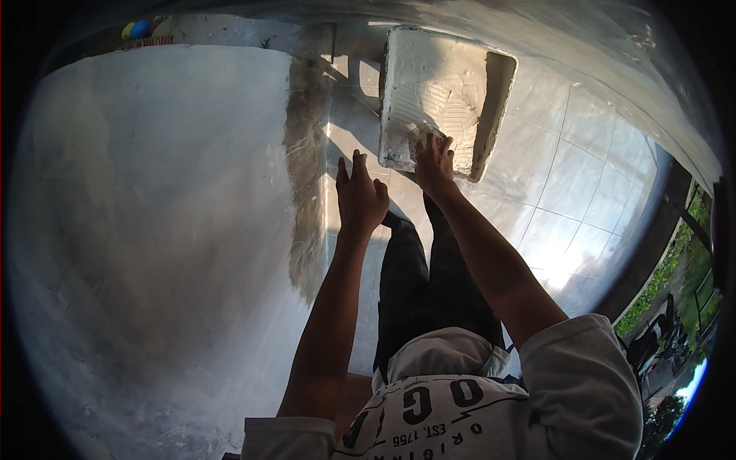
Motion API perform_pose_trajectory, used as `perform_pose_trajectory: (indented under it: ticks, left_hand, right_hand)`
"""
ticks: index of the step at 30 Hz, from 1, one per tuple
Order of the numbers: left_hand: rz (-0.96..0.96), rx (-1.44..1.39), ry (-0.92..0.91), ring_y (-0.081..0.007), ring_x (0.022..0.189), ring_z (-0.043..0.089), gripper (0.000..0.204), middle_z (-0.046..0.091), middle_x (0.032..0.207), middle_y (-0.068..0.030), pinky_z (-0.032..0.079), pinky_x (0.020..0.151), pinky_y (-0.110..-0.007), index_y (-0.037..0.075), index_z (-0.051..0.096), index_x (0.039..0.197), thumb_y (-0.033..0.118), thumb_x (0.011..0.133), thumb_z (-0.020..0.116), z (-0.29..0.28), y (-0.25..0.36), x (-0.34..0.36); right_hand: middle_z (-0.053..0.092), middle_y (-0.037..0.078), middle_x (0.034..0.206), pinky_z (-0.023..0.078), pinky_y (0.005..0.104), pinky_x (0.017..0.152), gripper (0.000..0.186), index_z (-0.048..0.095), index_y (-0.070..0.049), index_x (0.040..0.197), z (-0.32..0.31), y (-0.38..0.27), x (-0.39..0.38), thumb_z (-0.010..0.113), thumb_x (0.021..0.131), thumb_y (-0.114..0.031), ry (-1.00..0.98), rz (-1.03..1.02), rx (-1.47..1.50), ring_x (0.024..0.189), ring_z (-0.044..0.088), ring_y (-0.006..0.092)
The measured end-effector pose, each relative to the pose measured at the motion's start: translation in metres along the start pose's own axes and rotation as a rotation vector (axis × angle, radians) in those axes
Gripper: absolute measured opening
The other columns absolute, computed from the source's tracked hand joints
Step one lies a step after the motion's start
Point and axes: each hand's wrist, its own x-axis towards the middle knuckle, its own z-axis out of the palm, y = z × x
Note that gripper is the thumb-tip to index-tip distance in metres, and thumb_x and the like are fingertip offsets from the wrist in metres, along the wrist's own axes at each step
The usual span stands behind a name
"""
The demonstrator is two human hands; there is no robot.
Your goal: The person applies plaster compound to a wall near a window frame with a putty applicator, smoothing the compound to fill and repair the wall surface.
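A square, pale tray with a ribbed bottom lies ahead of me, smeared with a whitish, plaster-like coating. My right hand reaches over its near rim. The fingers there bend down around something greyish that I cannot make out, partly hidden by the hand. My left hand is raised in the air, between the tray and the wall on the left. Its fingers are apart, and nothing shows in them.
A large grey-white wall fills the left side, with a rough brownish strip along its lower edge. Grey floor tiles spread to the right. Greenery and dark objects show at the far right; a blue ball-like thing sits top left.
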Motion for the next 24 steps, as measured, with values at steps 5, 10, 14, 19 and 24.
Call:
perform_pose_trajectory:
  ticks: [5,10,14,19,24]
  left_hand:
    - [-0.006,0.014,0.058,-0.0536,0.14,0.036,0.064,0.05,0.144,-0.0293,0.031,0.116,-0.056,-0.003,0.039,0.144,0.01,0.086,0.061,-0.011,-0.004,-0.031]
    - [0.088,0.038,0.137,-0.0536,0.14,0.036,0.067,0.049,0.145,-0.029,0.031,0.117,-0.057,-0.004,0.036,0.148,0.009,0.087,0.061,-0.029,0.002,-0.061]
    - [0.04,0.018,0.203,-0.0524,0.145,0.03,0.067,0.043,0.15,-0.0293,0.027,0.12,-0.056,-0.006,0.036,0.147,0.008,0.086,0.06,-0.065,-0.007,-0.096]
    - [-0.012,-0.057,0.497,-0.0504,0.149,0.022,0.066,0.036,0.156,-0.0281,0.024,0.122,-0.056,-0.007,0.038,0.145,0.006,0.084,0.059,-0.105,-0.002,-0.129]
    - [-0.027,-0.023,0.694,-0.0499,0.153,0.012,0.067,0.032,0.16,-0.0257,0.02,0.123,-0.058,-0.006,0.04,0.145,0.002,0.08,0.057,-0.16,0.013,-0.162]
  right_hand:
    - [0.039,0.022,0.15,0.047,0.0567,0.103,0.038,0.07,0.0,0.119,-0.023,0.018,-0.032,0.071,0.083,-0.01,-0.333,0.126,-0.158,0.134,0.034,0.0537]
    - [0.056,0.021,0.14,0.052,0.0473,0.098,0.051,0.068,-0.003,0.128,-0.038,0.088,-0.041,0.078,0.08,-0.019,-0.276,0.083,0.238,0.121,0.056,0.042]
    - [0.068,0.015,0.124,0.054,0.0368,0.091,0.066,0.06,-0.002,0.139,-0.102,0.042,-0.052,0.081,0.084,-0.032,-0.634,0.149,1.02,0.109,0.067,0.0234]
    - [0.062,0.016,0.126,0.051,0.0476,0.1,0.07,0.041,-0.004,0.15,-0.142,-0.017,-0.059,0.072,0.091,-0.024,-0.956,0.015,1.607,0.11,0.065,0.0323]
    - [0.055,0.02,0.138,0.049,0.0499,0.101,0.073,0.04,-0.002,0.15,-0.188,-0.119,-0.066,0.072,0.09,-0.028,-1.215,-0.321,1.707,0.124,0.058,0.0331]
